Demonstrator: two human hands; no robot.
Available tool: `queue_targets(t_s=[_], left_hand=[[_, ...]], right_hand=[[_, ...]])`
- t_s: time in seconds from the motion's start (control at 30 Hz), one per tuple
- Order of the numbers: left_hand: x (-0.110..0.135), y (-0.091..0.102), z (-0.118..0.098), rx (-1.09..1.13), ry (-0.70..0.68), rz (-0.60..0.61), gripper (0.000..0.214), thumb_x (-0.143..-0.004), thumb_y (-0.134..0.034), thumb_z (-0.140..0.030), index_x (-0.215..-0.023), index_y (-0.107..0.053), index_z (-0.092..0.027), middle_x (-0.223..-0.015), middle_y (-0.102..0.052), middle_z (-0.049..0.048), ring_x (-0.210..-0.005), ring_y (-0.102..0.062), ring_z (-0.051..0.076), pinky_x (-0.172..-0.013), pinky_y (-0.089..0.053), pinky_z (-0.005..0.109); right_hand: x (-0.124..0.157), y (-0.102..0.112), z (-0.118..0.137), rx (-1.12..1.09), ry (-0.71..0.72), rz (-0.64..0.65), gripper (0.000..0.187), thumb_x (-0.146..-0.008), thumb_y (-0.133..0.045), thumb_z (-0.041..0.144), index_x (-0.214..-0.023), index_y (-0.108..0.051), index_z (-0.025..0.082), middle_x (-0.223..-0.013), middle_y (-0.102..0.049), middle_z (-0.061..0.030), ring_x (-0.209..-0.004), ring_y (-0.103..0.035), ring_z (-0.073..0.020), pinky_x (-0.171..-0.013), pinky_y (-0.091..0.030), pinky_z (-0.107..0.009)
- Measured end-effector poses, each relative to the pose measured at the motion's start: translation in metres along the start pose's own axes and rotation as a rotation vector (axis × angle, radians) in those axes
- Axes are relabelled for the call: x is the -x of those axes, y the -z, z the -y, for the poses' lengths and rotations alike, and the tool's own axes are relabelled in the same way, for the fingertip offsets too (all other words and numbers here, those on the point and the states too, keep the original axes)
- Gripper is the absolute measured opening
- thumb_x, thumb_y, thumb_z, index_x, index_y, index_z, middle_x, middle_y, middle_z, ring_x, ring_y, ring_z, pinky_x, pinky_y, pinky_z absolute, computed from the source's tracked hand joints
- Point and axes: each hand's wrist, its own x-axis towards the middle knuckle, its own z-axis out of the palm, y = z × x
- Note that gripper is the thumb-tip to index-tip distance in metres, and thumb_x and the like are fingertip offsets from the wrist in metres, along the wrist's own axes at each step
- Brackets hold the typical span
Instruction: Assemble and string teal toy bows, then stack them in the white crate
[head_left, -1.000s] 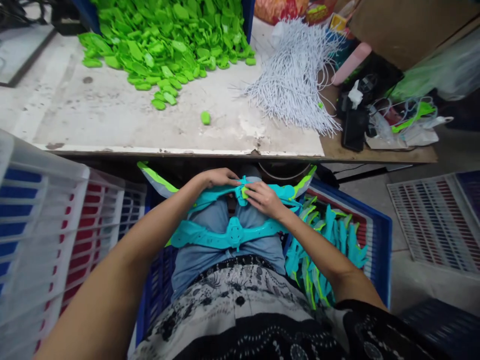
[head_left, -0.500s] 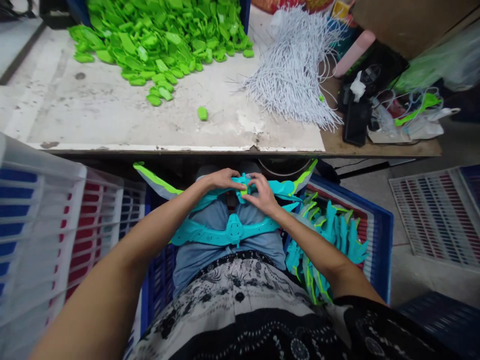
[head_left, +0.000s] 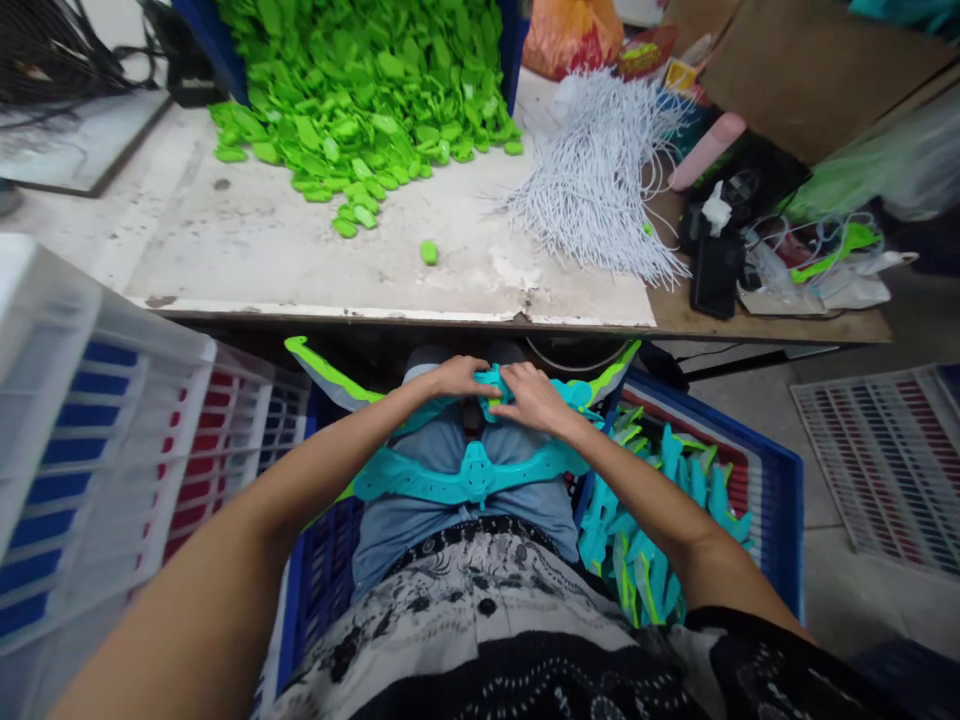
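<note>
Across my thighs lies a teal plastic toy bow (head_left: 574, 393) with grey and lime-green arms, its middle between my two hands. My left hand (head_left: 459, 378) grips it left of the middle, thumb along the near side. From the right, my right hand (head_left: 534, 395) holds the same middle part, its fingers laid over the top. A small lime-green piece (head_left: 495, 402) shows between the thumbs, mostly covered. Nearer my waist, a second teal bow-shaped part (head_left: 476, 474) rests on my lap, touched by neither hand.
A heap of lime-green pieces (head_left: 390, 125) spills from a blue bin onto the table (head_left: 262, 265); one piece (head_left: 428, 252) lies apart. White cords (head_left: 600, 180) are bundled to its right. A blue crate (head_left: 784, 510) on my right holds several teal bows. White crates (head_left: 142, 400) stand left.
The head view has shifted, so the scene sits lower. My right hand's fingers have flattened over the bow's middle, and less of the small green piece shows. My left hand keeps its grip.
</note>
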Motion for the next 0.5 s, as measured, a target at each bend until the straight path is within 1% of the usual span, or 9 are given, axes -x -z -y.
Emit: queue_targets(t_s=[0.03, 0.1, 0.17, 0.2, 0.27, 0.3, 0.33, 0.4, 0.5], left_hand=[[0.001, 0.000, 0.000, -0.020, -0.015, -0.004, 0.050, -0.071, -0.061, -0.057, -0.099, -0.066, -0.015, -0.087, -0.066, 0.0045, -0.080, -0.059, 0.020, -0.069, -0.040, 0.024], [0.007, -0.001, -0.003, -0.108, -0.048, -0.095, 0.055, -0.073, -0.062, -0.056, -0.112, -0.062, -0.017, -0.101, -0.065, 0.0079, -0.092, -0.059, 0.024, -0.078, -0.043, 0.028], [0.017, -0.005, -0.012, -0.222, -0.074, -0.303, 0.056, -0.076, -0.062, -0.052, -0.119, -0.058, -0.016, -0.113, -0.061, 0.0122, -0.104, -0.055, 0.027, -0.087, -0.043, 0.033], [0.025, -0.008, -0.019, -0.262, -0.084, -0.422, 0.052, -0.079, -0.061, -0.048, -0.119, -0.057, -0.015, -0.116, -0.059, 0.0137, -0.108, -0.053, 0.028, -0.090, -0.043, 0.036], [0.048, -0.022, -0.032, -0.272, -0.097, -0.608, 0.038, -0.086, -0.053, -0.040, -0.114, -0.059, -0.014, -0.114, -0.058, 0.0139, -0.108, -0.051, 0.026, -0.093, -0.043, 0.038], [0.061, -0.032, -0.038, -0.247, -0.100, -0.650, 0.033, -0.089, -0.049, -0.037, -0.111, -0.059, -0.014, -0.111, -0.058, 0.0132, -0.106, -0.052, 0.024, -0.092, -0.044, 0.037], [0.076, -0.044, -0.043, -0.219, -0.102, -0.653, 0.031, -0.090, -0.047, -0.035, -0.109, -0.059, -0.014, -0.109, -0.059, 0.0127, -0.104, -0.053, 0.023, -0.092, -0.045, 0.036], [0.106, -0.072, -0.050, -0.204, -0.103, -0.563, 0.032, -0.090, -0.047, -0.034, -0.112, -0.058, -0.013, -0.113, -0.058, 0.0138, -0.105, -0.053, 0.023, -0.092, -0.046, 0.037], [0.139, -0.113, -0.051, -0.299, -0.086, -0.359, 0.049, -0.085, -0.054, -0.027, -0.129, -0.046, -0.009, -0.137, -0.043, 0.0206, -0.121, -0.045, 0.031, -0.098, -0.041, 0.044]], right_hand=[[-0.009, 0.014, 0.004, 0.006, 0.011, -0.015, 0.042, -0.084, -0.057, 0.047, -0.112, -0.063, 0.017, -0.106, -0.064, -0.0129, -0.101, -0.054, -0.0269, -0.081, -0.041, -0.035], [-0.040, 0.041, 0.012, -0.002, 0.056, -0.162, 0.034, -0.093, -0.043, 0.040, -0.102, -0.066, 0.017, -0.098, -0.066, -0.0113, -0.097, -0.055, -0.0243, -0.083, -0.040, -0.035], [-0.085, 0.063, 0.020, -0.003, 0.145, -0.352, 0.035, -0.095, -0.036, 0.034, -0.106, -0.064, 0.016, -0.106, -0.064, -0.0124, -0.105, -0.051, -0.0252, -0.091, -0.037, -0.038], [-0.111, 0.069, 0.023, -0.001, 0.199, -0.391, 0.033, -0.095, -0.039, 0.033, -0.111, -0.061, 0.015, -0.115, -0.061, -0.0131, -0.111, -0.047, -0.0263, -0.094, -0.036, -0.040], [-0.160, 0.073, 0.027, 0.015, 0.241, -0.374, 0.032, -0.092, -0.044, 0.030, -0.118, -0.057, 0.015, -0.129, -0.053, -0.0140, -0.119, -0.040, -0.0288, -0.097, -0.034, -0.044], [-0.180, 0.072, 0.027, 0.025, 0.257, -0.339, 0.032, -0.092, -0.045, 0.029, -0.118, -0.057, 0.015, -0.131, -0.052, -0.0138, -0.121, -0.039, -0.0295, -0.097, -0.034, -0.046], [-0.197, 0.069, 0.028, 0.035, 0.268, -0.304, 0.030, -0.092, -0.045, 0.029, -0.115, -0.059, 0.016, -0.130, -0.053, -0.0136, -0.121, -0.038, -0.0300, -0.097, -0.034, -0.048], [-0.216, 0.061, 0.026, 0.043, 0.290, -0.267, 0.028, -0.093, -0.043, 0.030, -0.108, -0.062, 0.015, -0.121, -0.058, -0.0135, -0.118, -0.040, -0.0303, -0.097, -0.034, -0.050], [-0.209, 0.050, 0.020, 0.017, 0.306, -0.313, 0.031, -0.093, -0.043, 0.035, -0.102, -0.063, 0.014, -0.110, -0.060, -0.0133, -0.113, -0.043, -0.0305, -0.098, -0.032, -0.053]])
